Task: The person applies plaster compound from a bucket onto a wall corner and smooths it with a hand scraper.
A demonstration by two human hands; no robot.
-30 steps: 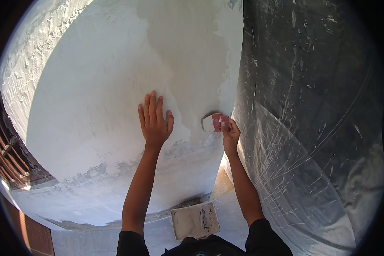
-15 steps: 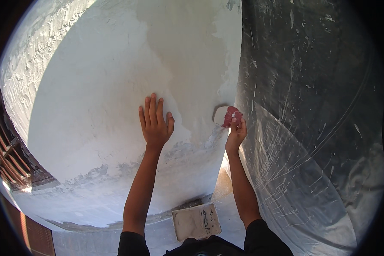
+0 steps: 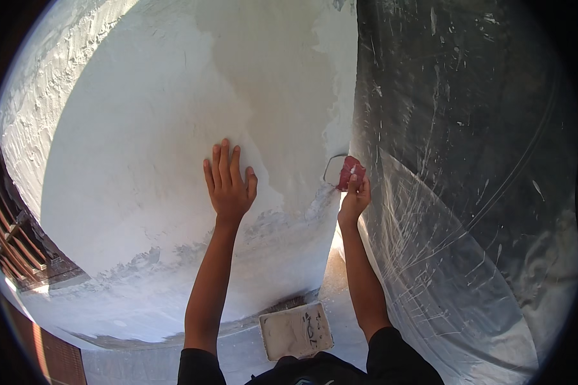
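My left hand (image 3: 230, 186) lies flat on a pale plastered wall (image 3: 154, 141), fingers stretched out and holding nothing. In my right hand (image 3: 354, 202) is a putty scraper (image 3: 351, 173) with a red, white-smeared grip. Its thin, pale, round-cornered blade reaches left over the wall's right-hand edge, and the dark rim of the blade stands out there. My thumb lies across the grip; the fingers behind it are partly hidden. A darker, damp-looking patch (image 3: 270, 96) runs down the wall between my hands.
A shallow pale tray (image 3: 295, 330) with greyish paste and dark marks stands below, close to my body. Clear, splattered plastic sheeting (image 3: 443, 276) hangs on the right beside a dark surface (image 3: 469, 83). Brown slatted woodwork (image 3: 16, 237) is at the far left.
The scraper has shifted slightly to the right against the wall edge, its blade now showing as a thin outline. My left hand stays on the wall; the whole view has shifted a little.
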